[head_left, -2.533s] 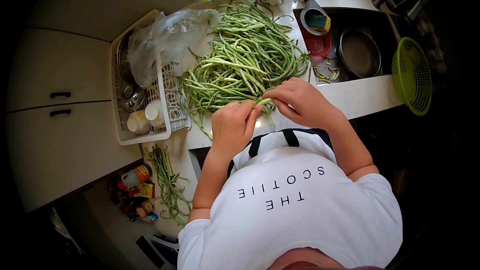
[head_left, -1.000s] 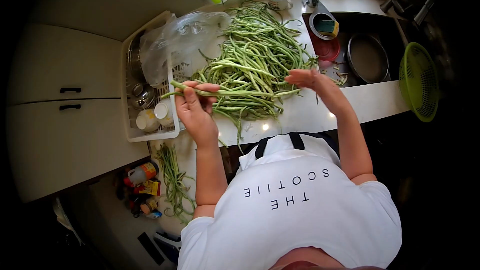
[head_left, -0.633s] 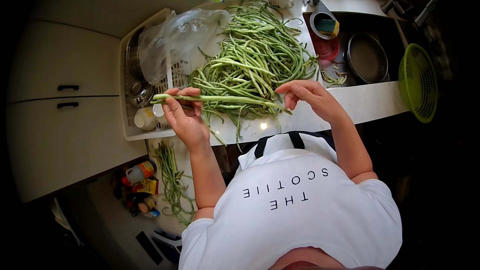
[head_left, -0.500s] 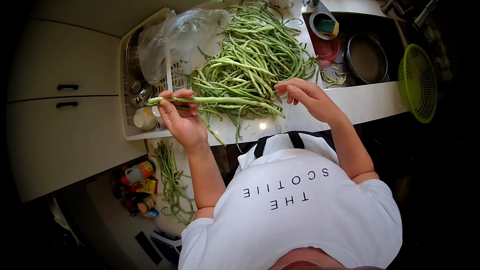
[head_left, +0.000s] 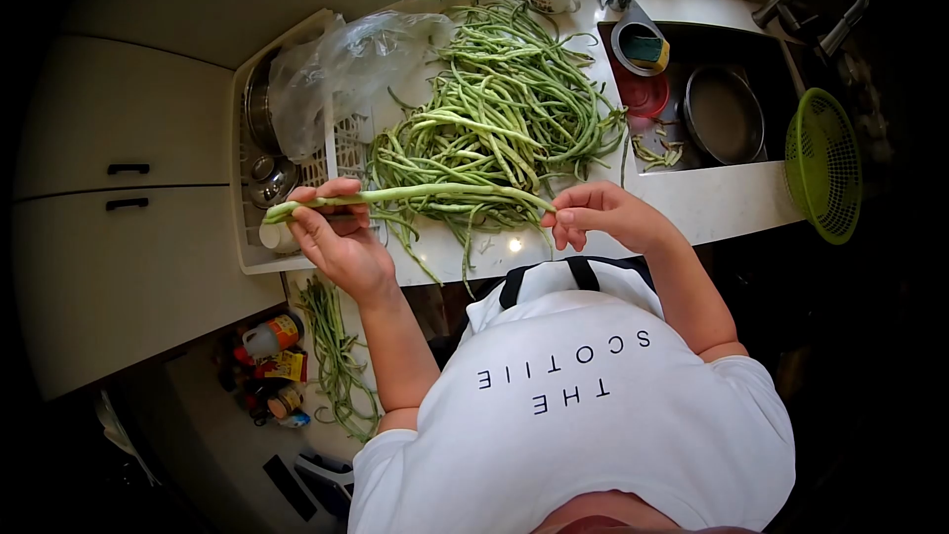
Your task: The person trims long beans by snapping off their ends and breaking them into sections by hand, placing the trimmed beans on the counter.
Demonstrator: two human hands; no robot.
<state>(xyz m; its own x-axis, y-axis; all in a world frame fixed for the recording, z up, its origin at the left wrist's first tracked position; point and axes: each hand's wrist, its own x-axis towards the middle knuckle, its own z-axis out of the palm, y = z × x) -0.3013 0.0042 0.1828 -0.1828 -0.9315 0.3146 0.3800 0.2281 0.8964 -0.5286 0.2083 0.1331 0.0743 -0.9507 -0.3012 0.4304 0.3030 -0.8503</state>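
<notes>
With L hand [head_left: 346, 249], pinches green beans [head_left: 425, 193] near one end, betw. thumb and slightly spread fingers. With R hand [head_left: 608, 218], fingers curled, reaches far tip; cannot tell if pinching or only touching. Holds beans by near side of bean pile [head_left: 494, 109] on counter [head_left: 732, 198].

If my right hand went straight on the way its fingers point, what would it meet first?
Probably the tip of the long bean held in your left hand. Your right hand looks right at that tip, perhaps touching it; depth is unclear.
</notes>
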